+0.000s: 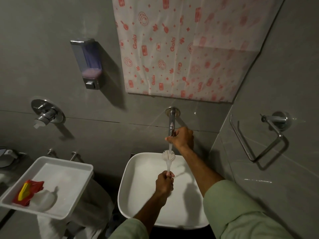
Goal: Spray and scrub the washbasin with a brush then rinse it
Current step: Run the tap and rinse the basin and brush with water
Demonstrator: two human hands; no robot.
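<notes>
Head view: the white washbasin (138, 187) sat below centre, a rounded rectangular bowl under a chrome spout (171, 125) that came out of the grey tiled wall. The left hand (164, 184) was closed around the lower end of a white brush (168, 158), its handle pointing up and away from the person, its round bristled head held over the back part of the basin directly beneath the spout. A stream of water fell from the spout tip onto the bristles. The right hand (182, 138) reached up to the spout, its grip curled about the outlet end with the thumb lying across the front; whether it pressed hard or merely rested there could not be told. Both forearms came from pale green sleeves (241, 213) at the bottom of the frame.

To the left of the basin, well apart from it, a white tray (82, 167) carried a red and yellow packet (27, 191) and, touching it, a white rounded object (44, 200). On the wall above hung a soap dispenser (88, 63) with pinkish liquid low inside, and below it to the left a chrome mixer valve (45, 112). A sheet printed with red patterns (181, 49) covered the wall above the spout. On the right wall was a bare chrome paper holder (269, 135).
</notes>
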